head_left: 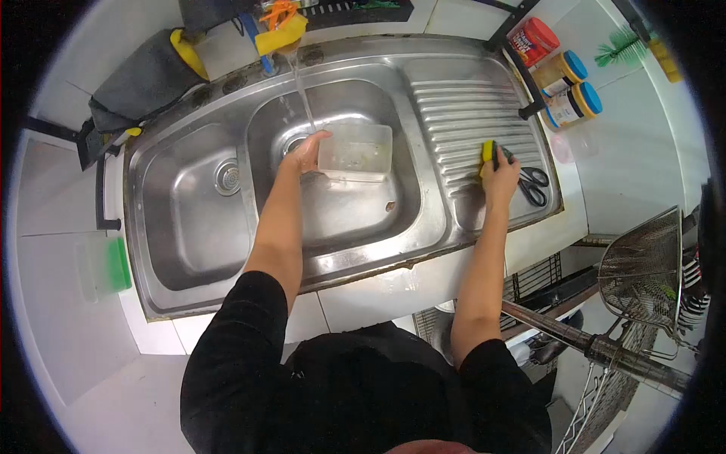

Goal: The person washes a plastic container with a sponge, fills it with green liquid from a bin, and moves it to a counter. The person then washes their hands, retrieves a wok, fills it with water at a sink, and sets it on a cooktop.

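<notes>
My left hand [305, 153] grips the left side of a clear plastic container [355, 151], tilted over the right basin [355, 219] of the steel sink. Water runs from the tap [286, 41] in a thin stream down beside the container. Out on the ribbed drainboard [461, 113], my right hand [501, 178] is closed around a yellow and dark green sponge [490, 155]. A pair of black-handled scissors [534, 186] lies just to the right of that hand.
The left basin [197, 219] has a drain. Lidded jars [572, 106] stand right of the drainboard under a black rack post [533, 106]. Grey cloths [147, 79] hang at back left. A green-lidded container [106, 265] stands at left, a wire strainer [643, 265] at right.
</notes>
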`<state>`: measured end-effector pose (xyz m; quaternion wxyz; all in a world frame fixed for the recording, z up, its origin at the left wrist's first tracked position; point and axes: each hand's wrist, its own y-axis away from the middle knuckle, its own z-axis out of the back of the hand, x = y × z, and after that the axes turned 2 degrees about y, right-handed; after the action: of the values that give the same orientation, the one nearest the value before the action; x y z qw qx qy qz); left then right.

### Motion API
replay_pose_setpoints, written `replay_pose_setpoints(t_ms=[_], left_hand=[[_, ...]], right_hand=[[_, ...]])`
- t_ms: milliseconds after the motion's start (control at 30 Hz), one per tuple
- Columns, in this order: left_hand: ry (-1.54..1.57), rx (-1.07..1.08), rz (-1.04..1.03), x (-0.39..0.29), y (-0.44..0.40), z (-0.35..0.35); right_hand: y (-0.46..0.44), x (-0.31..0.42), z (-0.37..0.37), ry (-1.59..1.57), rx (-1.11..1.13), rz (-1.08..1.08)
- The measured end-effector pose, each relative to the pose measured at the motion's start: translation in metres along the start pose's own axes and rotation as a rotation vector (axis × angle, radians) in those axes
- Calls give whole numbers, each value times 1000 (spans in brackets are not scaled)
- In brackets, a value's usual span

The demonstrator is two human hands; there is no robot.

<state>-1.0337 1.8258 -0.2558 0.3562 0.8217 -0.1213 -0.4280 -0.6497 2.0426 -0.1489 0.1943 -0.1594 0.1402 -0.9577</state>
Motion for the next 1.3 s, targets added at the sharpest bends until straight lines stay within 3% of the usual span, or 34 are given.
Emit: replay_pose_setpoints(t_ms=[67, 133, 167, 200, 300, 333, 367, 400, 433, 467, 533, 567, 633, 733, 800, 867, 900, 967, 1100, 1167, 1200, 1233, 1267, 1300], left_hand=[[50, 111, -38, 11, 3, -12], [-368, -211, -119, 28, -11, -17], [-366, -224, -118, 27, -6, -16], [-227, -304, -102, 24, -1, -18], [-182, -330, -188, 16, 14, 3], [-92, -327, -248, 11, 20, 16], [-5, -310, -296, 8, 24, 23], [68, -183, -381, -1, 36, 25], [147, -63, -463, -15, 53, 18], [134, -51, -454, -27, 73, 2], [471, -73, -432, -46, 110, -14], [463, -81, -436, -48, 109, -16], [279, -292, -410, -45, 103, -21], [-177, -477, -699, -51, 92, -22], [-331, -512, -810, -65, 110, -38], [-1355, -821, -971, -63, 131, -68], [-1350, -842, -962, -63, 139, -78], [-1852, -668, -1135, -62, 152, -91], [-1778, -854, -1151, -58, 162, -83], [-1189, -1188, -1128, -54, 154, -67], [-1193, -1183, -1128, -48, 145, -58], [-918, -1070, -1145, -44, 134, -48], [-648, -947, -1148, -45, 129, -42], [-649, -932, -1154, -47, 129, -38]], right_hand=[[-10, -5, -6, -183, -177, -70], [-11, 46, 32, -343, -206, -5], [-4, 70, 45, -495, -238, 34], [-2, 79, 26, -680, -129, 106], [25, 142, -32, -781, 312, 94], [31, 185, 33, -798, 554, -35], [33, 181, -56, -909, 459, 30], [28, 191, -60, -908, 487, 103], [23, 208, -67, -1005, 503, -15], [19, 219, -72, -1106, 529, -129], [9, 224, -64, -1192, 577, -169], [4, 233, -57, -1276, 634, -191], [-3, 223, -57, -1336, 707, -254], [2, 210, -83, -1377, 771, -248], [3, 193, -93, -956, 740, 39], [19, 194, -82, -977, 643, -5], [24, 195, -78, -994, 534, -68], [36, 202, -81, -875, 477, 29], [54, 221, -46, -875, 516, 131], [52, 242, -27, -999, 554, 54], [58, 257, -40, -1078, 444, 251], [66, 277, -54, -1142, 323, 446], [76, 303, -53, -1176, 377, 545], [81, 320, -52, -1206, 431, 645]])
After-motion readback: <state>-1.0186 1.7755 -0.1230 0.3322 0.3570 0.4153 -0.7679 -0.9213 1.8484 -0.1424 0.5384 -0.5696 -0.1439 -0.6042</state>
